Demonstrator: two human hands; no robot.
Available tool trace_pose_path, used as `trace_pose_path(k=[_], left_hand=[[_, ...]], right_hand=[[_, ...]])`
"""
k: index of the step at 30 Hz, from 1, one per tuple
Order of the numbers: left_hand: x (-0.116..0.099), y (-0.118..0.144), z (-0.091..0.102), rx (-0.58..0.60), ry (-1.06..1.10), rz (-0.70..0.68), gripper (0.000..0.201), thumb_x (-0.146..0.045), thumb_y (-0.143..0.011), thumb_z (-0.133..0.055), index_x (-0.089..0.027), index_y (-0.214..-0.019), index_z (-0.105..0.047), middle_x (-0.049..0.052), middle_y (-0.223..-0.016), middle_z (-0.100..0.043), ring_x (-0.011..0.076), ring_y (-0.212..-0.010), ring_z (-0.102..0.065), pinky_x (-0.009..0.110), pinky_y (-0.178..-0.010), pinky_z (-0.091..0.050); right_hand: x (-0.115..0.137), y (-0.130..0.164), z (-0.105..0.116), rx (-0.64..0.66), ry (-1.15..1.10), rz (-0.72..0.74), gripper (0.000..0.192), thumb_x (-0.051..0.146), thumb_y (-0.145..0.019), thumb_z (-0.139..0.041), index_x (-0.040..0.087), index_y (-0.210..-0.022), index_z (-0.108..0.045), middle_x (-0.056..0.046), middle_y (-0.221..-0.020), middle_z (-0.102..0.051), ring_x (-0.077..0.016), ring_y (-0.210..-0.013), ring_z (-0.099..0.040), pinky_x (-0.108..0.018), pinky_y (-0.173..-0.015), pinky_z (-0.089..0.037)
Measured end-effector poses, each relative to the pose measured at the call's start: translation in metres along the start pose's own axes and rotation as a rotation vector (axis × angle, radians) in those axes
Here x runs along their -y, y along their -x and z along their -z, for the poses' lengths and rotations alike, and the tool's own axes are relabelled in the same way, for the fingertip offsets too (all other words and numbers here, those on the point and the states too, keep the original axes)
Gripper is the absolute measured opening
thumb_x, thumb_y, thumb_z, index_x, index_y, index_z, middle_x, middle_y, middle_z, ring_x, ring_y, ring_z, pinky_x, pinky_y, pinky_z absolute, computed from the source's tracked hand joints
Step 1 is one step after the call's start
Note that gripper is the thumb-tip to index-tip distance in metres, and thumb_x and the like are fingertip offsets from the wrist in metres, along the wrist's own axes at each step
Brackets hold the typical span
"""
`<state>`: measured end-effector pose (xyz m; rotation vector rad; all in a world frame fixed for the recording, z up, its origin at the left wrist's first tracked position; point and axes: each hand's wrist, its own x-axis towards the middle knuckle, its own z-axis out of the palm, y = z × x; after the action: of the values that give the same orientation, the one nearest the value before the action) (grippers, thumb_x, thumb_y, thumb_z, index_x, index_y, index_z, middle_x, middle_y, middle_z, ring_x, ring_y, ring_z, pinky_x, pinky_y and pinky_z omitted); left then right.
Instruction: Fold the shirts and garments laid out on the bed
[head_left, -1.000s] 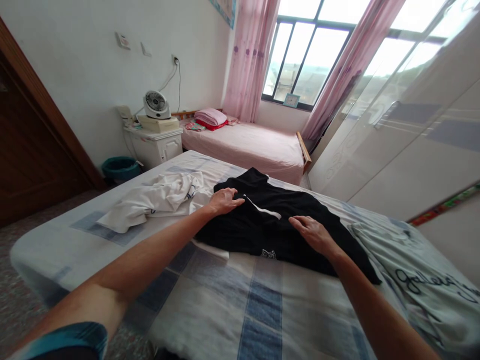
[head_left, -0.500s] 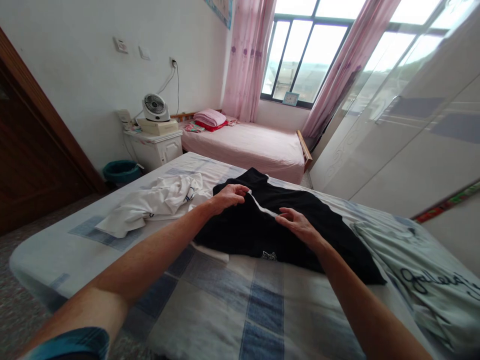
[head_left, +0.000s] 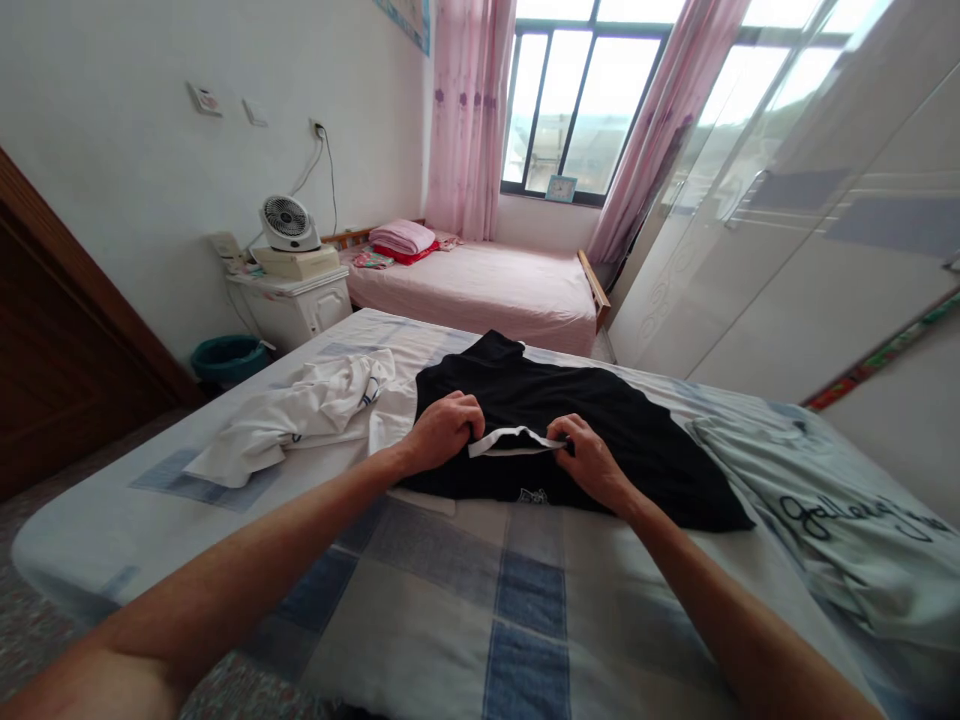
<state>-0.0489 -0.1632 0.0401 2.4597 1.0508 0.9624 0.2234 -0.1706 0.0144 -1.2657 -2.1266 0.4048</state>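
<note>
- Head camera looks down over both my bare forearms, stretched out across the bed [head_left: 525,600] with its blue-and-white checked sheet.
- I have my left hand [head_left: 442,432] curled tight on the black shirt [head_left: 600,420], pinching the left end of its white-edged hem [head_left: 514,440].
- I have my right hand [head_left: 591,462] clenched on the same shirt, gripping the right end of that hem, so the white strip runs between my two hands.
- I see the black shirt spread flat across the middle of the bed, the rest of it lying beyond and to the right of my hands.
- A crumpled white shirt [head_left: 300,415] lies just left of it, touching its edge.
- A pale green cloth with dark lettering [head_left: 840,520] lies at the right.
- Further off I see a pink bed [head_left: 487,290], a nightstand [head_left: 292,305] with a small fan [head_left: 285,222], and a teal bin [head_left: 225,355].
</note>
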Motion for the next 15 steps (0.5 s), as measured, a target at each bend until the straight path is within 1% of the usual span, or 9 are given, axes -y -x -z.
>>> trace_pose_path(k=[3,5,6,7,8,9,10,12,15], left_hand=[[0.0,0.012,-0.005,0.073,-0.113,-0.017,0.025,0.0,-0.069,-0.043,-0.018,-0.059,-0.059,0.004,-0.08,-0.062,0.0159,-0.079,-0.052,0.027,-0.074,-0.042],[-0.003,0.014,-0.005,0.063,-0.142,0.016,0.021,-0.003,-0.073,-0.046,-0.018,-0.064,-0.059,0.004,-0.082,-0.061,0.0159,-0.08,-0.054,0.027,-0.075,-0.043],[-0.005,0.015,-0.004,0.047,-0.154,0.025,0.016,-0.007,-0.075,-0.05,-0.018,-0.069,-0.06,0.004,-0.084,-0.061,0.0164,-0.082,-0.054,0.028,-0.077,-0.044],[-0.008,0.014,-0.004,0.035,-0.172,0.022,0.009,-0.013,-0.076,-0.054,-0.018,-0.077,-0.061,0.004,-0.088,-0.061,0.0173,-0.085,-0.055,0.028,-0.079,-0.044],[-0.01,0.014,-0.004,0.033,-0.198,0.009,0.01,-0.019,-0.076,-0.059,-0.018,-0.086,-0.061,0.004,-0.093,-0.061,0.0186,-0.089,-0.055,0.029,-0.08,-0.045],[-0.012,0.013,-0.004,0.044,-0.233,-0.011,0.018,-0.024,-0.076,-0.062,-0.019,-0.094,-0.061,0.005,-0.098,-0.061,0.0196,-0.092,-0.055,0.03,-0.081,-0.045],[-0.013,0.013,-0.005,0.068,-0.274,-0.036,0.023,-0.026,-0.077,-0.063,-0.019,-0.098,-0.06,0.005,-0.099,-0.06,0.02,-0.093,-0.055,0.03,-0.081,-0.045],[-0.013,0.014,-0.008,0.12,-0.365,-0.087,0.017,-0.02,-0.081,-0.056,-0.02,-0.098,-0.061,0.005,-0.096,-0.06,0.0189,-0.09,-0.054,0.029,-0.079,-0.045],[-0.009,0.017,-0.01,0.101,-0.481,-0.112,0.024,-0.008,-0.083,-0.044,-0.02,-0.089,-0.064,0.005,-0.092,-0.058,0.0177,-0.087,-0.053,0.028,-0.076,-0.045]], right_hand=[[0.007,0.007,-0.003,0.032,0.092,0.064,0.027,0.009,-0.067,-0.05,0.023,-0.089,-0.057,-0.005,-0.108,-0.059,-0.021,-0.1,-0.054,-0.038,-0.089,-0.041],[0.012,0.008,-0.004,-0.006,0.129,0.087,0.027,0.012,-0.07,-0.054,0.023,-0.095,-0.057,-0.006,-0.115,-0.057,-0.0223,-0.104,-0.053,-0.04,-0.09,-0.039],[0.015,0.008,-0.005,-0.027,0.147,0.1,0.026,0.014,-0.072,-0.055,0.023,-0.096,-0.057,-0.006,-0.116,-0.057,-0.0225,-0.105,-0.053,-0.039,-0.09,-0.039],[0.016,0.007,-0.005,-0.043,0.165,0.112,0.024,0.015,-0.074,-0.056,0.023,-0.097,-0.058,-0.006,-0.115,-0.057,-0.0224,-0.105,-0.053,-0.039,-0.089,-0.038],[0.018,0.007,-0.005,-0.051,0.183,0.12,0.022,0.016,-0.076,-0.057,0.024,-0.097,-0.059,-0.006,-0.113,-0.058,-0.0221,-0.104,-0.053,-0.038,-0.088,-0.038],[0.018,0.006,-0.006,-0.051,0.201,0.124,0.019,0.017,-0.078,-0.057,0.024,-0.096,-0.059,-0.005,-0.11,-0.059,-0.0215,-0.101,-0.053,-0.037,-0.087,-0.038],[0.018,0.006,-0.007,-0.049,0.217,0.123,0.015,0.018,-0.08,-0.056,0.024,-0.094,-0.059,-0.005,-0.105,-0.06,-0.0208,-0.099,-0.054,-0.036,-0.086,-0.037],[0.017,0.006,-0.008,-0.054,0.244,0.114,0.01,0.017,-0.082,-0.053,0.022,-0.088,-0.059,-0.004,-0.097,-0.061,-0.0195,-0.093,-0.054,-0.034,-0.083,-0.037],[0.015,0.01,-0.009,-0.075,0.304,0.16,0.014,0.012,-0.084,-0.048,0.021,-0.084,-0.059,-0.005,-0.091,-0.061,-0.0187,-0.09,-0.053,-0.034,-0.084,-0.036]])
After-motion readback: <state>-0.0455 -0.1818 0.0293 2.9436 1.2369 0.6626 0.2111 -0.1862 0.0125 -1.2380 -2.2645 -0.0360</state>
